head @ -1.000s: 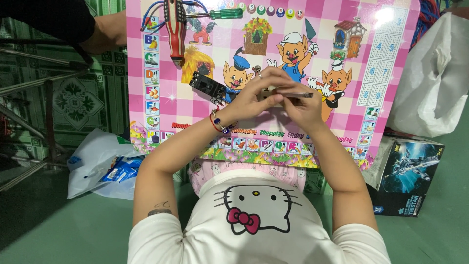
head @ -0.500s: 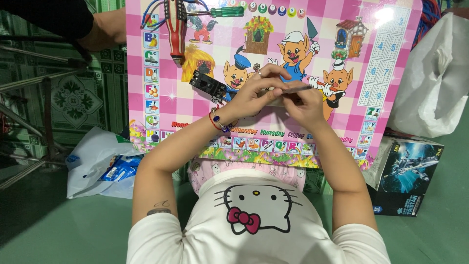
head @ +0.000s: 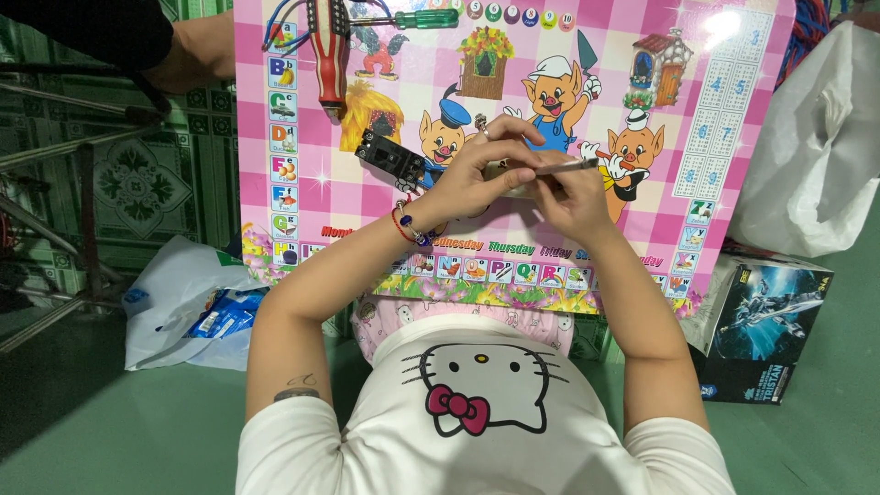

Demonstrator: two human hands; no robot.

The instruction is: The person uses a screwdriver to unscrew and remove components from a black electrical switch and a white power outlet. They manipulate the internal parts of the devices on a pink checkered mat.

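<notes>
My left hand and my right hand meet above a pink checked children's table printed with cartoon pigs. The left hand closes around a small pale part that is mostly hidden by my fingers. My right hand pinches a thin metal tool whose tip touches that part. A black electrical component lies on the table just left of my left hand. A beaded bracelet circles my left wrist.
A red-handled tool with wires and a green-handled screwdriver lie at the table's far edge. Another person's arm reaches in top left. A white plastic bag, a printed box and another bag on the floor surround the table.
Both hands have stayed together over the table with only slight finger shifts. The black component and the tools have not moved.
</notes>
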